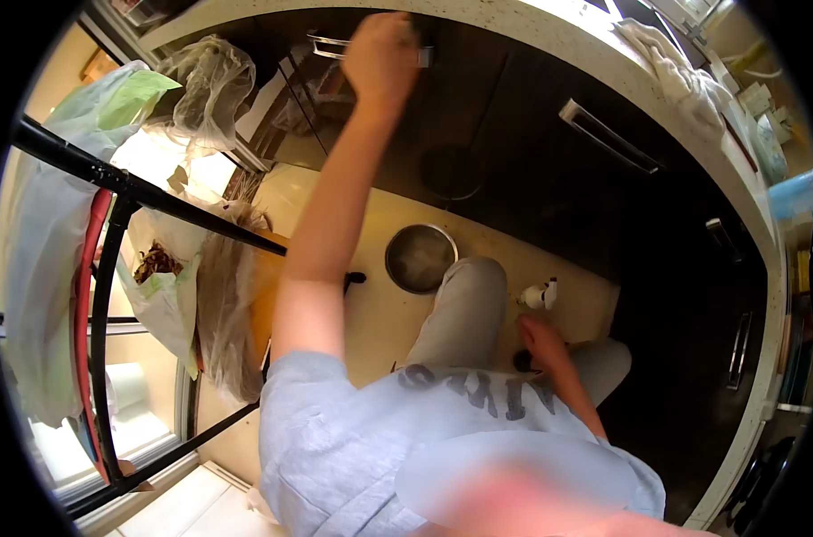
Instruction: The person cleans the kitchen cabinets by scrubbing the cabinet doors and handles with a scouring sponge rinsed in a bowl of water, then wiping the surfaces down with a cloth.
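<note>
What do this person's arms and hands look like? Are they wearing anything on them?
Both hands, left and right, are bare, with no gloves. The forearms are uncovered, and no watch or bracelet shows. The T-shirt is pale grey-blue, its left sleeve short, with dark lettering. Rings or nail details are too small to tell.

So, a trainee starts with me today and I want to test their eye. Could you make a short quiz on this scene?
1. Multiple choice: which of the person's hands is raised to the dark cabinet front?
A) Left
B) Right
C) Both

2. True or false: the round bowl stands on the floor.

3. Open question: what is the main colour of the small container near the other hand?

Key:
1. A, the left hand, up at a drawer handle.
2. True.
3. White; the right hand is close to it.
</note>
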### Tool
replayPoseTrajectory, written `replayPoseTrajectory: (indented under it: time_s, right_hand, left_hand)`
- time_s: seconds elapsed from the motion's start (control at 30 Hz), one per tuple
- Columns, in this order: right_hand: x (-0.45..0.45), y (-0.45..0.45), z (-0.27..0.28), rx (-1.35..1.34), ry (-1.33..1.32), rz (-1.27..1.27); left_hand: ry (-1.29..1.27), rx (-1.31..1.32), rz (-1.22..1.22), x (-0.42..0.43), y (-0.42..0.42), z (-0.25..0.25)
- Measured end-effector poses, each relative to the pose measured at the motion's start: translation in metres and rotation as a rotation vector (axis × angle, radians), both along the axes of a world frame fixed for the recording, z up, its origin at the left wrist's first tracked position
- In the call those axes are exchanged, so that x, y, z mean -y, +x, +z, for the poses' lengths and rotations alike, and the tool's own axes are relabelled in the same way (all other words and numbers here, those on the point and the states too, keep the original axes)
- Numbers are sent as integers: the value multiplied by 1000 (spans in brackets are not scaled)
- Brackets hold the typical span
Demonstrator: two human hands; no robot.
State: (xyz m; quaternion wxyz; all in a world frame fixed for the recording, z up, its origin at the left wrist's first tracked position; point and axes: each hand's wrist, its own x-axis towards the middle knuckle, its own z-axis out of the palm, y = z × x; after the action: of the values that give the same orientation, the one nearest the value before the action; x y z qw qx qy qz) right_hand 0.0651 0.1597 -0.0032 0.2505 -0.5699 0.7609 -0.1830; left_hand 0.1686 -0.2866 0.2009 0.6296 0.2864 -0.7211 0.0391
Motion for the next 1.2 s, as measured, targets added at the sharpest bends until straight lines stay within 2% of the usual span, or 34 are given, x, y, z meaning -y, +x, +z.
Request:
replayPoseTrajectory:
  time_s: [0.07, 0.17, 0.27, 0.37, 0.47, 0.5, 0.57, 0.67, 0.73, 0.77, 0.87, 0.97, 1.13, 1.2]
  right_hand:
    - [4, 6, -1, 50, -47, 10]
    - [-2, 13, 5, 66, -106, -43]
    - [-23, 11, 13, 52, -129, -146]
    - [-68, 2, -7, 23, -104, -253]
    - [-98, 3, -17, -55, -25, -268]
    - [-100, 5, -15, -58, 16, -267]
    - [-91, 3, -2, -74, 90, -267]
    - [-92, -3, -18, 20, -63, -338]
    - [-93, -11, -21, 22, 48, -317]
    - [-96, -10, -24, 36, 106, -318]
    - [-92, -13, -20, -6, 46, -301]
    - [-81, -12, -4, 27, -95, -310]
    - [-88, -20, -11, 82, -159, -325]
    - [-95, -23, -23, 102, -168, -347]
  left_hand:
    - [37, 1, -132, -37, -27, 3]
    - [15, 259, -231, -71, -47, -16]
    - [-92, 189, -209, -57, -37, -28]
    - [54, -197, -113, -50, -48, -25]
    - [-94, -153, -254, -98, -98, -25]
    - [-55, -127, -328, -108, -106, -26]
    - [-114, -17, -302, -108, -102, -22]
    - [-167, 96, -291, -104, -95, -15]
    - [-197, 81, -307, -114, -100, -7]
    - [-238, 177, -355, -127, -113, -4]
    - [-263, 352, -432, -152, -137, 1]
    - [-401, 617, -457, -166, -150, 24]
    - [-649, 747, -362, -124, -107, 32]
    - [-751, 778, -448, -122, -122, 32]
